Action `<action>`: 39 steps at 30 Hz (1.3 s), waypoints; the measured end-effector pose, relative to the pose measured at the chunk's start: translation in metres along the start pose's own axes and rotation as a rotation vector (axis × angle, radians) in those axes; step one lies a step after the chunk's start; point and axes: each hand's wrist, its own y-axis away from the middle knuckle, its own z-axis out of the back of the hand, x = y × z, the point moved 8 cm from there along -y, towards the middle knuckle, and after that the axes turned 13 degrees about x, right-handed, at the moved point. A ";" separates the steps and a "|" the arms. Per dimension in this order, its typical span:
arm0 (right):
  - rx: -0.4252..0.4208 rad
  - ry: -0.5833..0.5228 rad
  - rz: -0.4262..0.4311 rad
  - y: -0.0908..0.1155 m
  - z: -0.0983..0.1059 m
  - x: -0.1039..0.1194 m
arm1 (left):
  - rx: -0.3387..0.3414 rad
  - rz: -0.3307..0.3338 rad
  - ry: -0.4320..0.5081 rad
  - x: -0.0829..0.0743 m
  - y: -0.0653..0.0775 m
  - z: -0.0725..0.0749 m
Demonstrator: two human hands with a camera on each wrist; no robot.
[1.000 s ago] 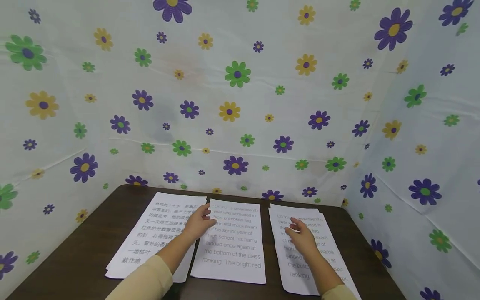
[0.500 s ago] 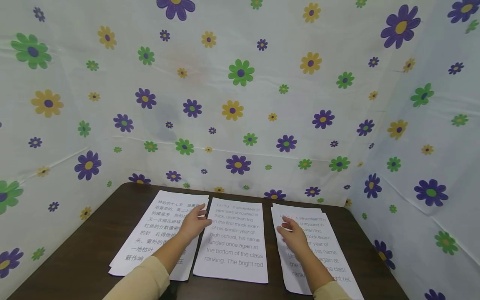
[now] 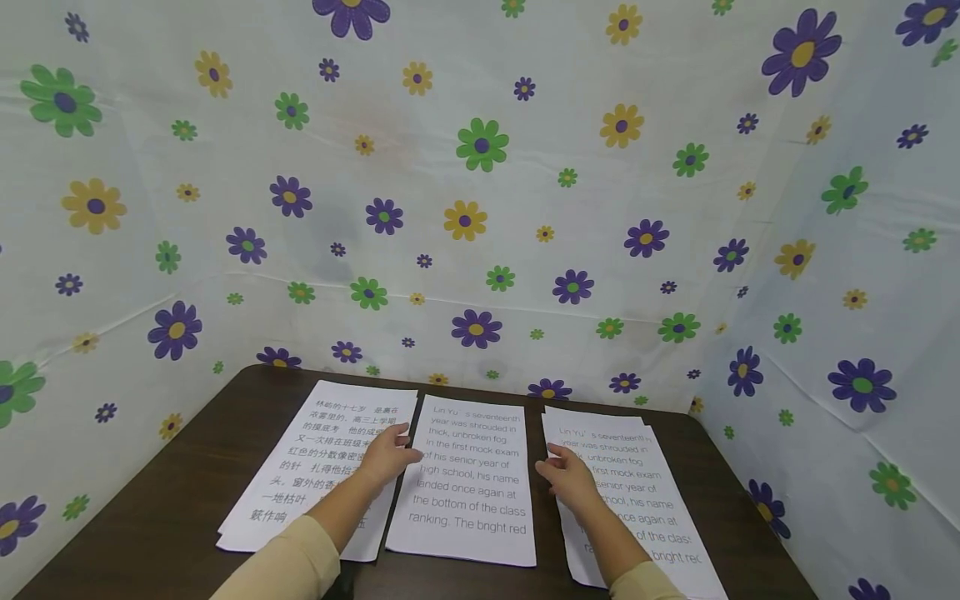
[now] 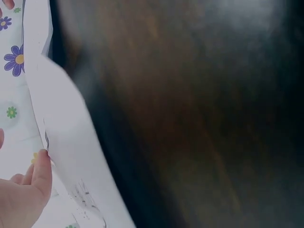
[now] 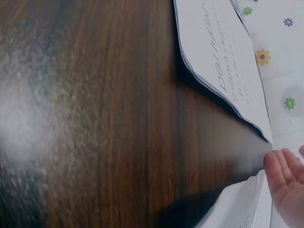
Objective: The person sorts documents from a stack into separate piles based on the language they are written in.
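"Where did the middle pages (image 3: 468,500) lie?"
"Flat on the dark table (image 3: 150,525), between the left stack (image 3: 300,471) and the right stack (image 3: 660,508)."
"And the hands?"
"The left hand (image 3: 384,458) was over the left stack's right edge, released, fingers loosely bent. The right hand (image 3: 572,483) was over the right stack's left edge, equally relaxed."
"Behind?"
"Flowered cloth (image 3: 405,179) hung beyond the table."

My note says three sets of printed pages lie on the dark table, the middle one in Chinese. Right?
Not quite: in the head view, the middle pages are in English. The dark table and the count of three stand.
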 end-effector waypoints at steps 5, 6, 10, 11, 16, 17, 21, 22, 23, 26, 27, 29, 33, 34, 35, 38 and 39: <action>0.060 0.022 -0.019 0.001 -0.009 0.000 | 0.000 0.030 -0.006 0.005 0.000 -0.002; 0.069 0.029 -0.025 0.001 -0.011 0.000 | 0.000 0.038 -0.009 0.006 0.001 -0.002; 0.087 0.051 -0.058 0.000 -0.016 -0.003 | 0.002 0.058 -0.030 0.006 0.002 -0.001; 0.087 0.056 -0.063 0.000 -0.016 -0.003 | 0.003 0.066 -0.035 0.006 0.002 -0.001; 0.070 0.054 -0.078 0.000 -0.018 -0.005 | 0.011 0.092 -0.039 0.006 0.003 -0.002; 0.069 0.050 -0.076 0.000 -0.018 -0.005 | 0.015 0.093 -0.032 0.005 0.003 -0.003; 0.074 0.046 -0.067 -0.001 -0.020 -0.003 | 0.039 0.084 0.005 0.002 0.003 -0.007; 0.075 0.043 -0.069 0.000 -0.021 -0.004 | 0.045 0.085 0.013 0.002 0.003 -0.009; 0.077 0.046 -0.069 0.000 -0.021 -0.003 | 0.051 0.088 0.019 0.002 0.003 -0.010; 0.082 0.053 -0.071 0.000 -0.023 -0.004 | 0.061 0.100 0.032 0.004 0.001 -0.014; 0.081 0.053 -0.074 0.000 -0.023 -0.005 | 0.061 0.101 0.038 0.004 0.000 -0.015; 0.079 0.053 -0.076 0.000 -0.024 -0.005 | 0.055 0.100 0.039 0.007 -0.001 -0.016; 0.076 0.049 -0.078 0.000 -0.023 -0.006 | 0.024 0.098 0.030 0.011 -0.004 -0.015; 0.076 0.048 -0.077 0.000 -0.023 -0.006 | 0.017 0.097 0.025 0.012 -0.005 -0.014; 0.075 0.046 -0.077 0.000 -0.023 -0.006 | 0.010 0.096 0.019 0.013 -0.005 -0.014; 0.074 0.046 -0.077 0.000 -0.022 -0.006 | -0.001 0.079 0.013 0.012 -0.004 -0.013; 0.073 0.048 -0.076 -0.001 -0.022 -0.005 | -0.007 0.076 0.015 0.012 -0.004 -0.012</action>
